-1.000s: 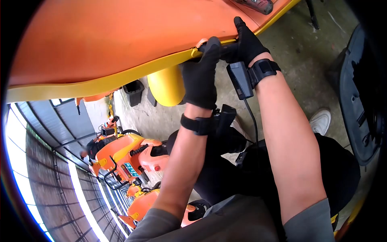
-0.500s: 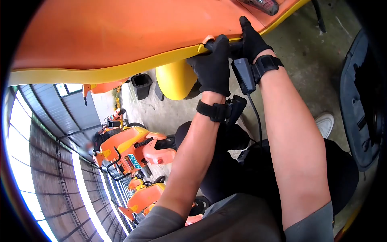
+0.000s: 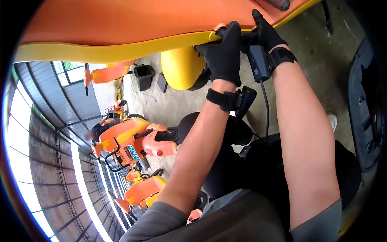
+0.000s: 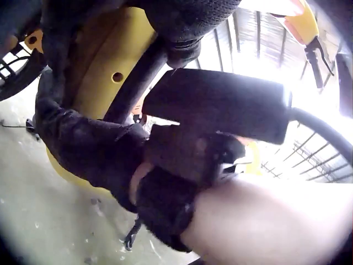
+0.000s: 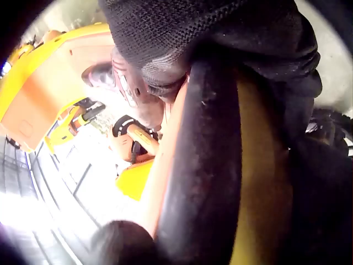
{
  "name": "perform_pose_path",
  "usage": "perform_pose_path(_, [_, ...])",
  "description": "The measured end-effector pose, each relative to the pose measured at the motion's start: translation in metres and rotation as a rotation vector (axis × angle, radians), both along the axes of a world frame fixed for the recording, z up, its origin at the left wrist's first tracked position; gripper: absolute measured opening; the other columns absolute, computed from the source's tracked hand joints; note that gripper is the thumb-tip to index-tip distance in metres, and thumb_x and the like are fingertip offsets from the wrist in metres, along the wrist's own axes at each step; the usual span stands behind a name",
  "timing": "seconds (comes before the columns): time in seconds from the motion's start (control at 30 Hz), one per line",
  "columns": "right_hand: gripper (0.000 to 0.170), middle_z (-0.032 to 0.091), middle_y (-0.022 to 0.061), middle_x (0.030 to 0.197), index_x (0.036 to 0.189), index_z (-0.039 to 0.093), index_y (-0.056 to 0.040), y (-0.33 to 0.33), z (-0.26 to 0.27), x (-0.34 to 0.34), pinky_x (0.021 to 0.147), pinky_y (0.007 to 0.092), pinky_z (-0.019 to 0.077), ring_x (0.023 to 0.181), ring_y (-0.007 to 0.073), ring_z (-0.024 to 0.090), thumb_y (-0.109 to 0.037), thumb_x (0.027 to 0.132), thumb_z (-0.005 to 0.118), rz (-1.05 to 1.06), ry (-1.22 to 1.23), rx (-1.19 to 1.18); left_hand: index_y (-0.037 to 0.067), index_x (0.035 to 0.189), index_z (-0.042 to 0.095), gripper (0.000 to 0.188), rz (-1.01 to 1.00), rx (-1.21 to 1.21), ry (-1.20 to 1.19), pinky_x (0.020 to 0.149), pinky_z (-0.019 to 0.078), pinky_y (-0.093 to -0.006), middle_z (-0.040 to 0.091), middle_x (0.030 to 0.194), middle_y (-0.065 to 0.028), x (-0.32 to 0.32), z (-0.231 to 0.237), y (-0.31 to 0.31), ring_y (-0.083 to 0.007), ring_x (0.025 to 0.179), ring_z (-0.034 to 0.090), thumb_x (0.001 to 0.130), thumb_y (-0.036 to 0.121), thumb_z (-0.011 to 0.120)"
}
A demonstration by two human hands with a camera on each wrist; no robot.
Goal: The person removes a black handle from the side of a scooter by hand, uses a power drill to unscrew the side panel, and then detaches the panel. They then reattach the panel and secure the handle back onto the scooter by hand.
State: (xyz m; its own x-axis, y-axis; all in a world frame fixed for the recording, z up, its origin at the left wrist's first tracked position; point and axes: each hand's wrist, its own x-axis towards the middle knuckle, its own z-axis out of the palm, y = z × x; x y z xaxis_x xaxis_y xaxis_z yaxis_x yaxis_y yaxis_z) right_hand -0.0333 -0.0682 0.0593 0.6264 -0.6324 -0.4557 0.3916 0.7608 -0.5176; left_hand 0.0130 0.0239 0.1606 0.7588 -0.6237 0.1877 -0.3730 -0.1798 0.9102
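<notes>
A large orange scooter body (image 3: 141, 20) with a yellow lower edge fills the top of the head view. Along that edge runs a thick black bar (image 5: 207, 165), seen close up in the right wrist view. My gloved left hand (image 3: 224, 56) grips the bar, thumb pointing up over the edge. Close beside it, my gloved right hand (image 3: 270, 34) holds the same bar, its thumb resting against the orange side. The undersides of both hands' fingers are hidden behind the body edge. A reddish power tool (image 5: 129, 83) lies on the orange surface just past the right hand.
A rounded yellow part (image 3: 183, 68) projects below the body. A black bin (image 3: 144, 76) stands on the concrete floor. At the right lies a large dark molded panel (image 3: 363, 109). Several orange scooters, one with a green plate (image 3: 132, 153), are parked at the left, near another person.
In the head view, both hands and the scooter edge have shifted right and upward, while the parked scooters show more fully. Both hands keep hold of the bar.
</notes>
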Motion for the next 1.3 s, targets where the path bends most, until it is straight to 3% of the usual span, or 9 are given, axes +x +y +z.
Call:
perform_pose_path(0.23, [0.054, 0.055, 0.0037, 0.061, 0.077, 0.059, -0.0116, -0.002, -0.011, -0.002, 0.058, 0.0336, 0.0474, 0.055, 0.0192, 0.053, -0.062, 0.091, 0.046, 0.11, -0.207, 0.083, -0.002, 0.112, 0.046, 0.053, -0.073, -0.078, 0.242, 0.075, 0.0475, -0.0256, 0.058, 0.097, -0.0055, 0.008, -0.005, 0.001, -0.0115, 0.085, 0.056, 0.075, 0.018, 0.078])
perform_pose_path(0.6, [0.056, 0.069, 0.0097, 0.091, 0.109, 0.061, -0.0094, 0.002, 0.012, -0.007, 0.069, 0.0358, 0.0524, 0.072, 0.0249, 0.063, -0.06, 0.09, 0.047, 0.11, -0.22, 0.132, 0.008, 0.1, 0.058, 0.024, -0.01, -0.03, 0.154, 0.063, 0.044, -0.0224, 0.057, 0.081, 0.0008, 0.005, -0.015, -0.001, -0.0071, 0.071, 0.055, 0.083, 0.017, 0.071])
perform_pose_path(0.73, [0.051, 0.038, 0.0011, 0.043, 0.054, 0.047, -0.0157, 0.007, 0.027, -0.003, 0.044, 0.032, 0.0384, 0.04, 0.0171, 0.043, -0.051, 0.091, 0.056, -0.131, -0.183, 0.445, 0.009, 0.099, 0.057, 0.022, -0.02, -0.047, 0.171, 0.063, 0.045, -0.0224, 0.058, 0.082, 0.0004, 0.007, -0.016, 0.0, -0.0072, 0.07, 0.056, 0.083, 0.015, 0.071])
perform_pose_path(0.9, [0.036, 0.059, 0.0083, 0.064, 0.094, 0.061, -0.0104, 0.019, 0.015, 0.001, 0.049, 0.031, 0.0464, 0.048, 0.021, 0.053, -0.046, 0.09, 0.059, -0.167, -0.37, 0.072, 0.008, 0.098, 0.057, 0.02, -0.148, -0.086, 0.171, 0.063, 0.0474, -0.0222, 0.059, 0.083, -0.0001, 0.008, -0.013, 0.002, -0.0084, 0.071, 0.058, 0.083, 0.012, 0.07])
perform_pose_path(0.93, [0.045, 0.062, 0.0084, 0.084, 0.13, 0.049, -0.0111, 0.011, 0.006, -0.003, 0.055, 0.0316, 0.0492, 0.058, 0.017, 0.058, -0.03, 0.091, 0.061, -0.05, -0.355, 0.092, 0.005, 0.098, 0.059, 0.021, -0.088, -0.102, 0.159, 0.064, 0.0478, -0.0231, 0.06, 0.083, -0.0007, 0.004, -0.015, 0.001, -0.0096, 0.072, 0.059, 0.083, 0.014, 0.07])
perform_pose_path(1.03, [0.065, 0.059, 0.0062, 0.091, 0.148, 0.023, -0.015, -0.003, 0.009, -0.011, 0.061, 0.0305, 0.05, 0.065, 0.0128, 0.057, -0.018, 0.093, 0.058, 0.178, -0.247, 0.192, 0.002, 0.098, 0.06, 0.024, -0.057, -0.054, 0.111, 0.066, 0.0482, -0.0236, 0.062, 0.084, -0.0019, -0.004, -0.008, 0.001, -0.0106, 0.073, 0.059, 0.083, 0.016, 0.071])
perform_pose_path(1.1, [0.035, 0.045, 0.0005, 0.061, 0.086, 0.059, -0.0098, 0.014, 0.042, -0.014, 0.057, 0.0275, 0.0433, 0.055, 0.0137, 0.047, -0.044, 0.093, 0.057, -0.009, -0.196, 0.236, 0.0, 0.099, 0.058, 0.029, -0.072, -0.042, 0.11, 0.069, 0.0481, -0.0255, 0.062, 0.088, -0.0047, -0.003, -0.005, -0.002, -0.0124, 0.077, 0.06, 0.081, 0.016, 0.072])
perform_pose_path(1.17, [0.046, 0.041, 0.0006, 0.054, 0.063, 0.049, -0.0139, 0.016, 0.067, -0.026, 0.056, 0.0282, 0.0419, 0.053, 0.0154, 0.046, -0.049, 0.09, 0.058, -0.125, -0.293, 0.45, -0.005, 0.103, 0.054, 0.039, -0.092, 0.024, 0.084, 0.076, 0.048, -0.0293, 0.062, 0.095, -0.0102, 0.002, -0.005, 0.001, -0.0162, 0.086, 0.06, 0.078, 0.017, 0.074])
perform_pose_path(1.3, [0.05, 0.049, 0.0039, 0.061, 0.072, 0.053, -0.0138, 0.003, -0.015, 0.005, 0.057, 0.0346, 0.0437, 0.057, 0.0204, 0.049, -0.061, 0.089, 0.052, -0.047, -0.165, 0.075, -0.001, 0.101, 0.059, 0.033, -0.067, 0.081, 0.196, 0.075, 0.0474, -0.0272, 0.061, 0.094, -0.0046, 0.011, -0.007, 0.002, -0.0125, 0.085, 0.058, 0.08, 0.018, 0.075])
